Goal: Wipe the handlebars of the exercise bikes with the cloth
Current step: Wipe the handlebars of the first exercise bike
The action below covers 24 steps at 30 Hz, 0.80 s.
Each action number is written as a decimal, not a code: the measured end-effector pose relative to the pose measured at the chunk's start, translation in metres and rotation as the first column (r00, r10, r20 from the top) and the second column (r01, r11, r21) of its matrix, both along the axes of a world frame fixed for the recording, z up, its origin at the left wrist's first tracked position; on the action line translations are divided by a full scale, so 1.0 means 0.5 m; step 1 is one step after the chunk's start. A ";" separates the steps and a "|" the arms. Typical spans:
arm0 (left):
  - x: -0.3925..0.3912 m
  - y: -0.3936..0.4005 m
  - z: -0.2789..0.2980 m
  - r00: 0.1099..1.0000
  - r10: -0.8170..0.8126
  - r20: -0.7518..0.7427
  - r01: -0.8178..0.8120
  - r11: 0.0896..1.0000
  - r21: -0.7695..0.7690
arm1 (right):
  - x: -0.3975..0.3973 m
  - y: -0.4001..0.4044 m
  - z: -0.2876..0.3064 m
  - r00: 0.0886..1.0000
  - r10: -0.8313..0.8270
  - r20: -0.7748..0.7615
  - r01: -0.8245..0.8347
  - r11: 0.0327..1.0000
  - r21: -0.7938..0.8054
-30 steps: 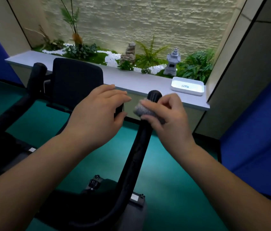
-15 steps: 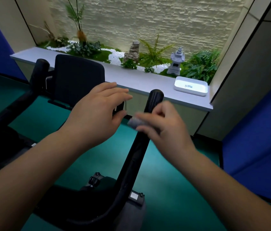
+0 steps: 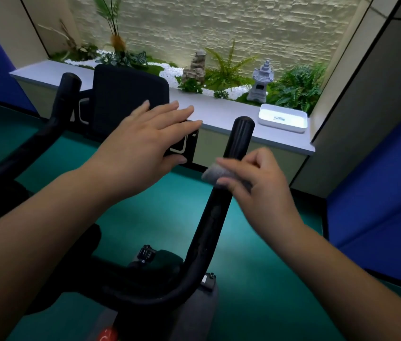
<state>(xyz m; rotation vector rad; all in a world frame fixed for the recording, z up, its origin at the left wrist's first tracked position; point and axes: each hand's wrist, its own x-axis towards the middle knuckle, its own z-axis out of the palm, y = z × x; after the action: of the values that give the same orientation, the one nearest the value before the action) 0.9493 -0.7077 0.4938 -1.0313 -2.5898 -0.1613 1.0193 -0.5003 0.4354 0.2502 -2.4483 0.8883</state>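
A black exercise bike stands in front of me with two upright handlebar arms. My right hand [image 3: 256,185] grips a small grey cloth [image 3: 215,172] wrapped against the right handlebar [image 3: 240,134], a little below its rounded top. My left hand [image 3: 145,146] hovers flat with straight fingers over the lower right corner of the bike's black console panel [image 3: 125,99]. Further off, the left handlebar [image 3: 64,94] stands untouched.
A grey ledge [image 3: 221,114] runs behind the bike with a white tray [image 3: 283,118], a stone lantern [image 3: 261,82] and plants. Blue wall panels [image 3: 379,193] flank both sides. The floor [image 3: 268,279] is green. A knob [image 3: 146,253] sits on the bike frame below.
My right hand has slid the cloth down the right handlebar from near its top. My left hand has straightened its curled fingers and spread flat over the console.
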 end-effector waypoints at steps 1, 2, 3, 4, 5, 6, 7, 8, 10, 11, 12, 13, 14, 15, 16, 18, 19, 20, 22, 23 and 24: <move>-0.002 -0.006 0.001 1.000 0.001 -0.011 -0.001 1.000 -0.026 | -0.012 0.002 0.009 1.000 -0.025 0.008 0.025 1.000 0.002; -0.002 -0.010 0.000 1.000 -0.002 -0.019 0.002 0.999 -0.045 | -0.017 0.000 0.012 0.999 -0.039 0.015 0.039 0.999 0.003; -0.001 -0.014 -0.001 1.000 -0.009 -0.023 0.008 0.998 -0.056 | -0.014 -0.004 0.010 0.999 -0.041 0.027 0.042 0.999 -0.002; 0.000 -0.016 -0.003 1.000 -0.015 -0.023 0.013 0.998 -0.060 | 0.000 -0.011 0.004 0.998 -0.033 0.045 0.034 0.999 -0.022; 0.001 -0.017 -0.005 1.000 -0.020 -0.022 0.018 0.998 -0.055 | 0.020 -0.019 -0.006 0.997 -0.023 0.069 0.028 0.998 -0.062; 0.002 -0.018 -0.007 0.999 -0.025 -0.023 0.024 0.999 -0.048 | 0.045 -0.028 -0.017 0.996 -0.010 0.086 0.020 0.993 -0.115; 0.003 -0.017 -0.009 0.999 -0.031 -0.026 0.030 0.999 -0.043 | 0.070 -0.038 -0.027 0.996 0.010 0.091 0.005 0.987 -0.160; 0.003 -0.017 -0.010 0.999 -0.035 -0.028 0.034 0.999 -0.039 | 0.093 -0.047 -0.035 0.996 0.026 0.081 -0.011 0.984 -0.177; 0.003 -0.017 -0.013 0.999 -0.045 -0.030 0.044 0.999 -0.026 | 0.107 -0.054 -0.040 0.997 0.037 0.068 -0.029 0.992 -0.120; 0.003 -0.017 -0.013 0.998 -0.049 -0.030 0.049 0.999 -0.022 | 0.097 -0.050 -0.036 0.998 0.017 0.057 -0.012 0.996 -0.083; 0.004 -0.017 -0.012 0.998 -0.052 -0.032 0.051 0.998 -0.021 | 0.078 -0.042 -0.031 0.999 -0.027 0.043 0.030 0.998 -0.063; 0.004 -0.017 -0.011 0.998 -0.055 -0.034 0.054 0.998 -0.022 | 0.057 -0.033 -0.023 0.996 -0.084 0.036 0.086 0.994 -0.060; 0.007 -0.018 -0.010 0.998 -0.058 -0.033 0.058 0.998 -0.024 | 0.039 -0.027 -0.013 0.991 -0.126 0.049 0.129 0.990 -0.061; 0.010 -0.019 -0.011 0.998 -0.061 -0.026 0.061 0.998 -0.023 | 0.031 -0.026 -0.008 0.987 -0.141 0.071 0.145 0.988 -0.058; 0.014 -0.021 -0.012 0.998 -0.061 -0.013 0.060 0.998 -0.018 | 0.034 -0.031 -0.009 0.988 -0.127 0.087 0.132 0.990 -0.057; 0.027 -0.027 -0.016 0.998 -0.056 0.015 0.056 0.998 -0.008 | 0.077 -0.053 -0.023 0.993 -0.054 0.102 0.062 0.995 -0.083; 0.035 -0.031 -0.019 0.998 -0.058 0.028 0.058 0.998 0.000 | 0.109 -0.066 -0.032 0.994 -0.003 0.109 0.015 0.993 -0.115; 0.043 -0.036 -0.021 0.997 -0.061 0.043 0.060 0.998 0.010 | 0.138 -0.078 -0.036 0.992 0.051 0.116 -0.034 0.989 -0.145; 0.057 -0.048 -0.018 0.996 -0.066 0.068 0.065 0.998 0.020 | 0.157 -0.082 -0.034 0.984 0.111 0.137 -0.092 0.986 -0.136; 0.065 -0.054 -0.014 0.995 -0.064 0.077 0.062 0.998 0.021 | 0.143 -0.076 -0.027 0.984 0.103 0.149 -0.086 0.990 -0.115; 0.075 -0.059 -0.008 0.995 -0.051 0.089 0.049 0.998 0.025 | 0.123 -0.069 -0.018 0.984 0.075 0.164 -0.059 0.993 -0.101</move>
<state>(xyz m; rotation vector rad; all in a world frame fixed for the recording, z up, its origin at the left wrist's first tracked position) 0.9869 -0.7374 0.4900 -1.1058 -2.6360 -0.2543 1.0809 -0.5350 0.4262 0.2332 -2.5543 1.0927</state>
